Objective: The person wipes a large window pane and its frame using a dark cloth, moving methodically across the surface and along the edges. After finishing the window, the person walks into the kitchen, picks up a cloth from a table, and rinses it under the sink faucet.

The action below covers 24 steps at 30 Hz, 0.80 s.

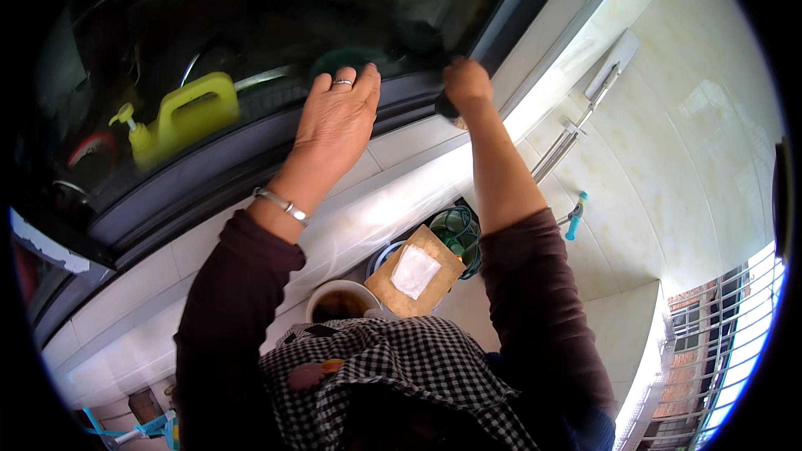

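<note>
My left hand (338,121), with a ring and a bracelet, lies against the dark window glass (276,0) just above the lower frame (276,121). Its fingers are stretched out and slightly bent, and nothing shows in them. Farther right, my right hand (468,83) is closed in a fist at the window's lower right corner. A dark, rounded thing (445,106) sticks out below that fist; I cannot make out its kind.
Through the glass shows a yellow-green jug (196,117). Below the white sill (384,192) are a bucket of brown liquid (338,302), a cardboard piece (443,259) with a white packet (415,272), and a green hose (455,230). A tap (575,215) juts from the right wall.
</note>
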Tool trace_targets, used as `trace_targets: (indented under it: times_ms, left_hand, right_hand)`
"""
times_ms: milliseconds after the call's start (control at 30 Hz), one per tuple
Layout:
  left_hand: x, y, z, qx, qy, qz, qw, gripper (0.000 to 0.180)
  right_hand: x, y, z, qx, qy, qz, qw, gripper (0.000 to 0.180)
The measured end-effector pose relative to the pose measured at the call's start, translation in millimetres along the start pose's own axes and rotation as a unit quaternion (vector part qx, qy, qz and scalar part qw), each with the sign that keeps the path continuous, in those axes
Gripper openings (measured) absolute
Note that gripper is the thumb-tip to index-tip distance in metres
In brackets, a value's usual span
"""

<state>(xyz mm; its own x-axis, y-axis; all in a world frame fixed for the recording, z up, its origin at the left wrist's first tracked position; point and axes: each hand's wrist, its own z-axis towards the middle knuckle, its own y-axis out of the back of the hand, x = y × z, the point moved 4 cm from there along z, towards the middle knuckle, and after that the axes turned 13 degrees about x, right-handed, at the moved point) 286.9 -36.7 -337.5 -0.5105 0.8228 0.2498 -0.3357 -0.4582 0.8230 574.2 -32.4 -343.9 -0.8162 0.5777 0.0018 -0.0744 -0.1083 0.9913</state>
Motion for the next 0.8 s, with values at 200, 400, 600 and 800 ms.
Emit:
trace_targets:
  times_ms: [200, 400, 600, 800]
  left_hand:
    - [-5.2, -23.5, 14.4, 0.05, 0.005, -0.044, 0.998, 0.049]
    - [-11.0, -21.2, 10.5, 0.047, 0.012, -0.063, 0.997, 0.05]
    - [-11.3, -22.8, 15.3, 0.041, 0.011, -0.081, 0.996, 0.053]
    - [-4.8, -23.7, 14.2, 0.064, 0.01, -0.072, 0.995, 0.053]
  right_hand:
    - [11.4, 37.7, -38.6, -0.037, -0.08, -0.041, 0.995, 0.028]
    - [-5.0, 40.6, -25.6, 0.048, 0.006, -0.048, 0.998, 0.028]
    - [17.0, 50.2, -51.8, 0.005, 0.161, -0.134, 0.978, 0.024]
    - [-4.4, 163.6, -53.4, -0.381, 0.2, -0.244, 0.869, 0.023]
